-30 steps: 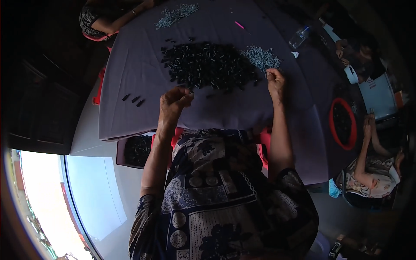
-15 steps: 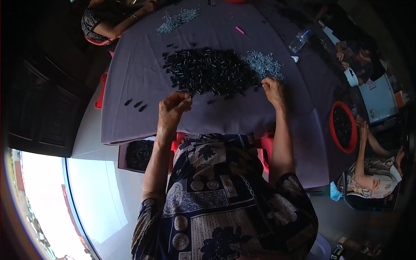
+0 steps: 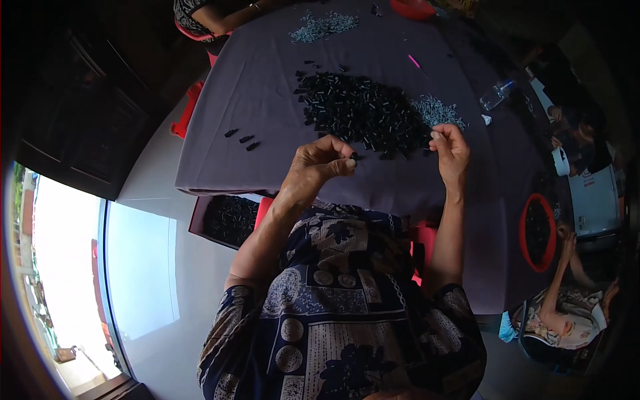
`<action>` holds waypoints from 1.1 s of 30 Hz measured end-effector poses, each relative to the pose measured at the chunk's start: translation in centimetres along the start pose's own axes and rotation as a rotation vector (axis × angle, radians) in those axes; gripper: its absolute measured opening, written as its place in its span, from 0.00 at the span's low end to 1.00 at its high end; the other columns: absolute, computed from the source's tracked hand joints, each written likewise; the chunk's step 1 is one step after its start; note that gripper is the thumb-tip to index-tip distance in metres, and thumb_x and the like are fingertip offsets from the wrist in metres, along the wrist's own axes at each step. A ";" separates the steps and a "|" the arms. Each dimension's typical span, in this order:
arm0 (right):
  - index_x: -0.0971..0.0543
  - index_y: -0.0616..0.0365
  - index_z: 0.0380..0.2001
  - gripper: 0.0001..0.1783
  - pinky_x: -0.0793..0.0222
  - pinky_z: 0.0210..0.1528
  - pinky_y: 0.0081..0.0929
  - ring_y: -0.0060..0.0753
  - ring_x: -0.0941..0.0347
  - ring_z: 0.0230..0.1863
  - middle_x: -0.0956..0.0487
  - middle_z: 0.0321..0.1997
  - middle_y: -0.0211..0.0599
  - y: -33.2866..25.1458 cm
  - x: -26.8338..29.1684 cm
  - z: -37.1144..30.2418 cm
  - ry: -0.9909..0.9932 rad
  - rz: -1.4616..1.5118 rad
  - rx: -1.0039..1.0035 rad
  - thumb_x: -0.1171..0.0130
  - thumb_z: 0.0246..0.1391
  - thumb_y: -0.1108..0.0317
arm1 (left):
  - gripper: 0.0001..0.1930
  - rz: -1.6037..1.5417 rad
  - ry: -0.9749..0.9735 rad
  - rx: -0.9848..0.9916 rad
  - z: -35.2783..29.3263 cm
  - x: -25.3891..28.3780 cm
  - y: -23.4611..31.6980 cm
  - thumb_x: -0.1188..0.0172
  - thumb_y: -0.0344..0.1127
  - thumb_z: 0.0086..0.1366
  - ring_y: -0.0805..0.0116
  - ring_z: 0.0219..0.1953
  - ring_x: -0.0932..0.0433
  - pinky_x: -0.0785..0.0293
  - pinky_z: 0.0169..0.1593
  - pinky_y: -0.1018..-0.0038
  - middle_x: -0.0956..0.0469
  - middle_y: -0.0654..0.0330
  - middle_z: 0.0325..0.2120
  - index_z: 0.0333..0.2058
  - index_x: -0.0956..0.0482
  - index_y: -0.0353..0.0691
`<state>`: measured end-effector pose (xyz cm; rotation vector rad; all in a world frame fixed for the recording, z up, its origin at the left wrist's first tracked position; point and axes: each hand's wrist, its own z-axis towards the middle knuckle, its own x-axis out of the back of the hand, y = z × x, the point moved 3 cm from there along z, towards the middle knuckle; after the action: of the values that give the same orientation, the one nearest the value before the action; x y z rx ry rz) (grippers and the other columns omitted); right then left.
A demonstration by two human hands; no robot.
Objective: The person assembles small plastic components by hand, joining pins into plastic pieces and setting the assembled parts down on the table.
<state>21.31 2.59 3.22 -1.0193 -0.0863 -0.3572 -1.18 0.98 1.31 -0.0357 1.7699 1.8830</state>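
Note:
Finger and thumb of my left hand are closed on a small black plastic piece, just off the near edge of a heap of such black pieces. My right hand is pinched at the near side of a pile of small silvery metal parts. What its fingertips hold is too small to make out. Off to the left, three longer dark pieces lie apart on the tablecloth.
A purple-grey cloth covers the table. Farther off lie another silvery pile, a pink pen and a clear bottle. A red basin sits at right near a co-worker's arms. A box of black pieces stands below the table edge.
The whole view has shifted, so the table appears farther right. Against the heap, my left hand has moved a little to the right; my right hand stays by the silvery pile.

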 end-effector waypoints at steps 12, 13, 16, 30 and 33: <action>0.33 0.62 0.22 0.02 0.45 0.24 0.07 0.13 0.42 0.23 0.35 0.24 0.27 -8.1 -11.0 -4.5 -0.459 0.335 0.010 0.52 0.41 0.78 | 0.05 -0.116 -0.071 0.083 -4.3 1.6 1.9 0.45 0.24 0.45 0.81 0.23 0.34 0.37 0.28 0.86 0.31 0.66 0.19 0.24 0.31 0.34; 0.33 0.62 0.22 0.02 0.45 0.24 0.08 0.13 0.42 0.23 0.35 0.24 0.28 -7.7 -11.2 -4.5 -0.457 0.324 0.044 0.51 0.41 0.77 | 0.05 -0.105 -0.079 0.091 -4.2 1.9 1.7 0.46 0.24 0.45 0.81 0.23 0.34 0.37 0.28 0.86 0.31 0.66 0.19 0.24 0.31 0.34; 0.33 0.62 0.22 0.03 0.45 0.24 0.09 0.14 0.42 0.23 0.35 0.24 0.28 -6.6 -11.2 -4.5 -0.415 0.350 0.006 0.50 0.41 0.76 | 0.05 -0.090 -0.094 0.094 -3.7 2.3 1.4 0.46 0.23 0.45 0.81 0.23 0.34 0.36 0.28 0.86 0.31 0.66 0.19 0.23 0.31 0.34; 0.33 0.63 0.23 0.03 0.42 0.23 0.11 0.17 0.39 0.22 0.34 0.24 0.32 -5.2 -9.0 -5.9 -0.312 0.226 0.047 0.52 0.41 0.78 | 0.05 -0.027 -0.048 0.075 -3.2 0.0 -0.4 0.46 0.23 0.45 0.81 0.23 0.33 0.35 0.28 0.85 0.30 0.65 0.19 0.24 0.31 0.34; 0.33 0.62 0.23 0.03 0.40 0.25 0.13 0.21 0.36 0.24 0.33 0.24 0.34 -6.2 -8.4 -6.7 -0.313 0.144 0.117 0.52 0.41 0.78 | 0.04 -0.032 -0.037 0.068 -4.1 -0.7 -0.3 0.46 0.23 0.46 0.81 0.23 0.33 0.35 0.29 0.86 0.31 0.65 0.20 0.24 0.31 0.34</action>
<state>10.74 -3.86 2.84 -0.9527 -0.3104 -0.0584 -1.92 -3.07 0.77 -0.0043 1.7968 1.7881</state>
